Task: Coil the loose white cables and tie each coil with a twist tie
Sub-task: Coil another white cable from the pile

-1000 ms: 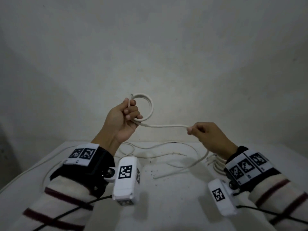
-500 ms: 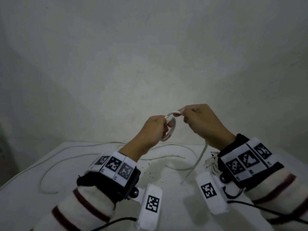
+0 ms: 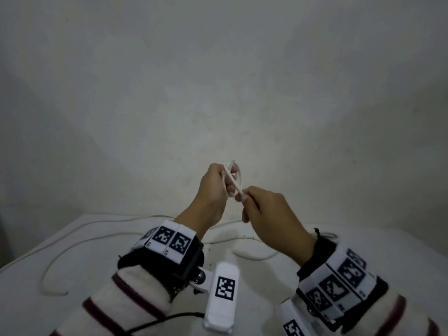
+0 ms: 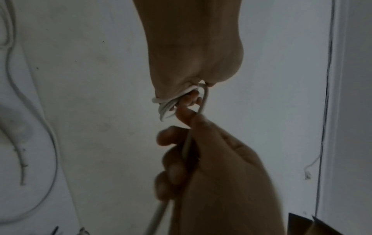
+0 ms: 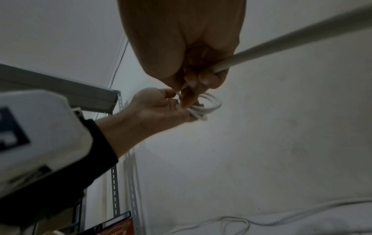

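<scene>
So far only a few small loops of the thin white round cable [image 3: 233, 177] sit pinched in the left hand [image 3: 212, 190] above the white desk [image 3: 48, 263], the right hand [image 3: 269, 214] clamping its free run; other cables lie loose, and no tie shows.

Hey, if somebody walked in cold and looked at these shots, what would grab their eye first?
Two raised hands meeting in mid-air before a bare wall: the left hand grips a small white cable coil, and the right hand pinches the strand running from it. Next, the black-and-white marker bands on both wrists, and below them the loose white cables snaking over the white table.
</scene>
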